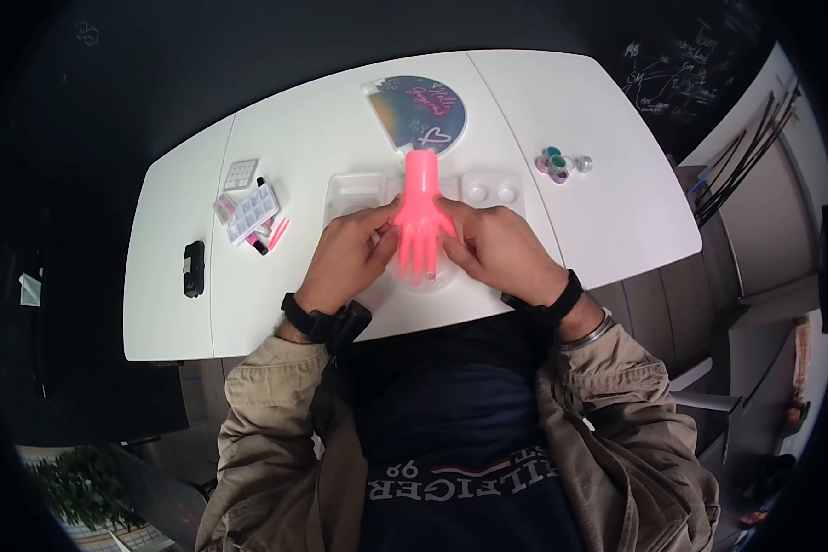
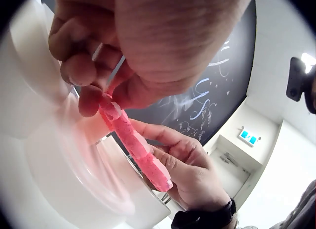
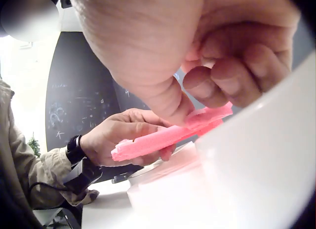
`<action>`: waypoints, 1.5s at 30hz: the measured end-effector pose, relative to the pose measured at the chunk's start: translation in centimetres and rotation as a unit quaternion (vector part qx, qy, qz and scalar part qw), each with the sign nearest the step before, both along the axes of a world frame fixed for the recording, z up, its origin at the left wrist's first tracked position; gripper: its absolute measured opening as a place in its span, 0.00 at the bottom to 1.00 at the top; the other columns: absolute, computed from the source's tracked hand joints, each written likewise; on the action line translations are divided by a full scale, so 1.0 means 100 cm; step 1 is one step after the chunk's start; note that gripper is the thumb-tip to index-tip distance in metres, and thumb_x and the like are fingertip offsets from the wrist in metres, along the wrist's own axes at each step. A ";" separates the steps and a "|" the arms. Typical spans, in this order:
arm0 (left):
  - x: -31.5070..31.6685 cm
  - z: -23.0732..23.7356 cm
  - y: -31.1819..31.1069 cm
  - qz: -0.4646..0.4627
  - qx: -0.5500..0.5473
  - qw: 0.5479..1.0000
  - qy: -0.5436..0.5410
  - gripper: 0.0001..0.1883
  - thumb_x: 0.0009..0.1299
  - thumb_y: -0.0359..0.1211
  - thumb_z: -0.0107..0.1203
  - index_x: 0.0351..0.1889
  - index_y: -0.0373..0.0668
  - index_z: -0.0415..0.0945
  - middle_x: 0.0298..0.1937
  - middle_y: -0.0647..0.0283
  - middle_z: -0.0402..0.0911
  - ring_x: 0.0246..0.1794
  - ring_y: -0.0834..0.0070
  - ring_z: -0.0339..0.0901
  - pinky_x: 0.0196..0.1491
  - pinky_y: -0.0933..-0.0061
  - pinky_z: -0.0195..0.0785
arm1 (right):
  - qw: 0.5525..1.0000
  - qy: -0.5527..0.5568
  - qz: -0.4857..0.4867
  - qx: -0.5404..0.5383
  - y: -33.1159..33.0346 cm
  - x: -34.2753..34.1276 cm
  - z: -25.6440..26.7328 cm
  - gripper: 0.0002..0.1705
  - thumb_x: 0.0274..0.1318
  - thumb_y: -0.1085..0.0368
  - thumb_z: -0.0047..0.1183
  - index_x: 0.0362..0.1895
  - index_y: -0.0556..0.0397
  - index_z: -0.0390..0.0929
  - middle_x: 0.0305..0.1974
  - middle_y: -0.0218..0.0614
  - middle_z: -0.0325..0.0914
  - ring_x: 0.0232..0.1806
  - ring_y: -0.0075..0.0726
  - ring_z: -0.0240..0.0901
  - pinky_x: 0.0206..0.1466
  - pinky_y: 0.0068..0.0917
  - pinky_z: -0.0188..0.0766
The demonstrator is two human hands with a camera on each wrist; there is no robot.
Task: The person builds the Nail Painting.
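Observation:
A bright pink model hand (image 1: 420, 216) lies palm-down or back-up over a pale moulded tray (image 1: 336, 198), its fingers toward the person. The left hand (image 1: 348, 247) grips its left edge between thumb and fingers. On the opposite edge, the right hand (image 1: 504, 241) holds it the same way, thumb near the outer finger. Seen side-on in the left wrist view, the pink model hand (image 2: 140, 147) shows pale nail-like tips along its fingers. The right wrist view has the model hand (image 3: 158, 140) raised above the white surface, between both hands.
A fan-shaped printed board (image 1: 423, 106) lies beyond the model hand. Small lidded pots (image 1: 558, 166) cluster at the right. To the left are a compartment box (image 1: 251, 213), pink tweezer-like sticks (image 1: 279, 235) and a black case (image 1: 193, 269) on the white table (image 1: 294, 138).

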State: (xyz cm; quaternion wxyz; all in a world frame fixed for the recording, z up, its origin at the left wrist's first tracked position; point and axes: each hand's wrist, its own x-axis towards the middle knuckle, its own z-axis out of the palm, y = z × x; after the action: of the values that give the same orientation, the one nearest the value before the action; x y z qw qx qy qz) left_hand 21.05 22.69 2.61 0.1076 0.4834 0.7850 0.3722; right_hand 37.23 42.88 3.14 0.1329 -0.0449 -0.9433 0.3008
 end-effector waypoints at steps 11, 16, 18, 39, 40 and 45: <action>-0.026 -0.001 -0.014 0.032 0.009 0.999 0.042 0.23 0.78 0.25 0.58 0.71 0.47 0.85 0.54 0.45 0.92 0.49 0.46 0.91 0.54 0.55 0.84 | 0.984 0.015 0.157 -0.078 -0.016 0.002 0.001 0.28 0.65 0.60 0.71 0.66 0.61 0.84 0.32 0.46 0.83 0.32 0.54 0.83 0.41 0.45 0.82; -0.034 -0.004 -0.018 0.084 -0.004 0.993 0.079 0.17 0.81 0.27 0.59 0.65 0.45 0.88 0.51 0.44 0.92 0.49 0.45 0.91 0.53 0.53 0.85 | 0.993 0.100 -0.012 0.068 0.007 0.006 0.005 0.26 0.62 0.57 0.74 0.61 0.54 0.87 0.47 0.47 0.83 0.51 0.59 0.81 0.55 0.52 0.80; -0.037 -0.004 -0.019 0.097 -0.017 0.992 0.077 0.15 0.82 0.28 0.58 0.63 0.43 0.87 0.47 0.44 0.92 0.46 0.48 0.92 0.51 0.57 0.84 | 0.988 0.059 -0.054 0.135 0.017 0.012 0.004 0.34 0.59 0.49 0.77 0.65 0.53 0.85 0.59 0.51 0.80 0.60 0.68 0.78 0.61 0.58 0.78; -0.057 -0.010 -0.031 0.178 -0.013 0.983 0.045 0.20 0.83 0.45 0.64 0.59 0.38 0.87 0.41 0.48 0.92 0.41 0.52 0.91 0.47 0.56 0.82 | 0.989 0.035 0.117 0.080 -0.005 0.010 -0.020 0.19 0.54 0.74 0.72 0.49 0.48 0.84 0.69 0.47 0.74 0.46 0.58 0.88 0.52 0.48 0.86; -0.057 -0.010 -0.031 0.180 -0.009 0.983 0.045 0.22 0.82 0.46 0.65 0.60 0.37 0.87 0.41 0.48 0.92 0.42 0.52 0.91 0.47 0.56 0.82 | 0.991 0.045 0.104 0.068 -0.006 0.009 -0.022 0.19 0.53 0.76 0.71 0.49 0.48 0.84 0.69 0.47 0.74 0.45 0.57 0.88 0.51 0.48 0.87; -0.057 -0.003 -0.033 0.203 0.081 0.974 0.058 0.28 0.82 0.50 0.67 0.70 0.39 0.80 0.57 0.56 0.89 0.46 0.69 0.86 0.45 0.67 0.79 | 0.992 0.116 0.052 0.004 0.003 0.004 -0.019 0.19 0.52 0.81 0.66 0.46 0.48 0.82 0.67 0.43 0.75 0.43 0.53 0.89 0.46 0.46 0.87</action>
State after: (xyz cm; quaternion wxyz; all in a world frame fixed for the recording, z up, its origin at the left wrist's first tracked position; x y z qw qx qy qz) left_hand 15.35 19.41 2.35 -0.0555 0.3423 0.8389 0.4195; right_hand 37.67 43.13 1.25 0.2256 0.0394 -0.9238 0.3067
